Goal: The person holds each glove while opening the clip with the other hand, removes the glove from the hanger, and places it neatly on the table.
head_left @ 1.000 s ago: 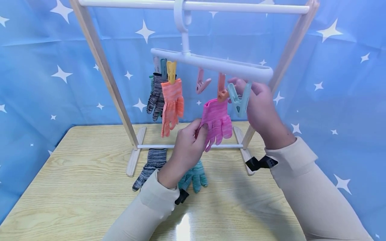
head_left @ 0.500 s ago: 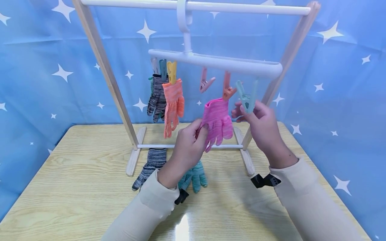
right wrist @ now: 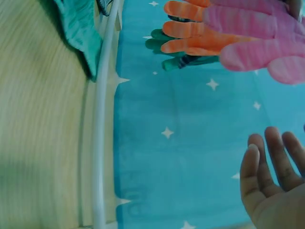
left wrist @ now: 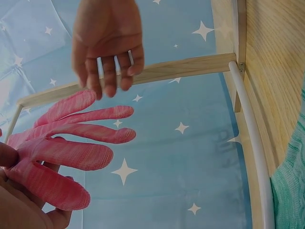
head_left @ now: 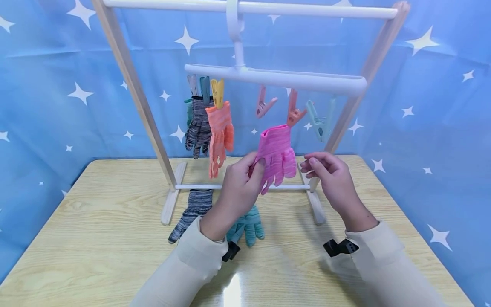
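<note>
My left hand (head_left: 241, 183) pinches a pink knit glove (head_left: 276, 149) by its left side, thumb in front, cuff upward. The cuff's upper right corner is right at the lower tip of a coral clothespin (head_left: 295, 113) hanging from the white hanger (head_left: 287, 80). To the right of the glove, my right hand (head_left: 333, 179) is held apart with loosely bent fingers and nothing in them; the right wrist view shows its fingers (right wrist: 281, 164) spread. A pale pink clothespin (head_left: 265, 104) and a light teal clothespin (head_left: 321, 123) hang on either side of the coral one.
Left on the hanger, a yellow clothespin (head_left: 217, 91) holds an orange glove (head_left: 220, 136), before a black-grey glove (head_left: 198, 123) and a green one. A wooden rack (head_left: 128, 79) carries the hanger. Another black-grey glove (head_left: 196, 209) and a teal glove (head_left: 251, 226) lie on the table.
My right hand has come down from beside the light teal clothespin, away from the hanger. The hanger has swung slightly, its right end shifting right. My left hand keeps its grip on the pink glove.
</note>
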Demonstrator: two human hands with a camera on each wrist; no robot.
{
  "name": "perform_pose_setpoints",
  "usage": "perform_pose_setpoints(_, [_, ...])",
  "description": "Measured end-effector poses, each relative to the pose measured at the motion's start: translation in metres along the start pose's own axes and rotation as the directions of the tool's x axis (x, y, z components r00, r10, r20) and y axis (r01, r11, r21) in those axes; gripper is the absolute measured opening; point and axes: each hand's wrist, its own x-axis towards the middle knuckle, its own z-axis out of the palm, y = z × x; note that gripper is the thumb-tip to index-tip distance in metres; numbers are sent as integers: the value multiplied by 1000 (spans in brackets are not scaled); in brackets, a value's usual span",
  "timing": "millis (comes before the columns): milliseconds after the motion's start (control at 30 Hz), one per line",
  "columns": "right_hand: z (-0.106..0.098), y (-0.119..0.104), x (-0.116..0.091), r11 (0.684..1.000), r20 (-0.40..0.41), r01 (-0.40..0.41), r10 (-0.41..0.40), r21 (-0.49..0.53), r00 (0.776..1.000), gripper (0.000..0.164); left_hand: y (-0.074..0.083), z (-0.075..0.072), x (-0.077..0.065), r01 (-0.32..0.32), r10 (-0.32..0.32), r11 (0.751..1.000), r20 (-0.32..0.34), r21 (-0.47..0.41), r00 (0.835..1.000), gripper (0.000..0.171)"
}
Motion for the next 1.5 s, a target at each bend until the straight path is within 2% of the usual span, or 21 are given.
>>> perform_pose_setpoints(333, [-11, 18, -6, 999, -50, -23, 24, 33, 998, 20, 1, 0, 1, 7, -7, 1000, 12, 8, 1000, 24])
perform_pose_setpoints(467, [-16, 24, -8, 997, -98, -55, 60, 54, 993, 20, 1, 1, 1, 4, -5, 1000, 10, 19, 1000, 25])
perform_pose_setpoints(567, [-20, 29, -9, 990, -154, -108, 122, 96, 980, 21, 1, 1, 1, 1, -1, 1000, 1, 28, 1000, 25])
perform_pose_setpoints(700, [-25, 37, -9, 973, -226, -188, 214, 133, 950, 20, 1, 1, 1, 1, -1, 1000, -3, 24, 1000, 24])
perform_pose_setpoints(867, [-30, 46, -6, 959, -255, -271, 282, 80, 925, 23, 1, 2, 1, 12, -12, 1000, 9, 15, 1000, 24])
perform_pose_setpoints(1033, [-31, 56, 1, 941, -245, -333, 309, -65, 919, 27, 0, 1, 0, 24, -24, 1000, 13, 13, 1000, 25])
perform_pose_setpoints(1200, [-31, 70, 7, 893, -163, -389, 359, -226, 919, 53, -3, 1, -3, 55, -55, 998, 20, 0, 998, 24])
perform_pose_setpoints(1300, [-30, 77, 7, 877, -97, -405, 394, -258, 914, 59, -5, 2, -3, 56, -56, 998, 30, 1, 998, 22])
perform_pose_setpoints(1500, [-29, 87, 8, 881, -35, -404, 408, -245, 912, 52, -5, 2, 2, 37, -36, 999, 23, -19, 999, 23])
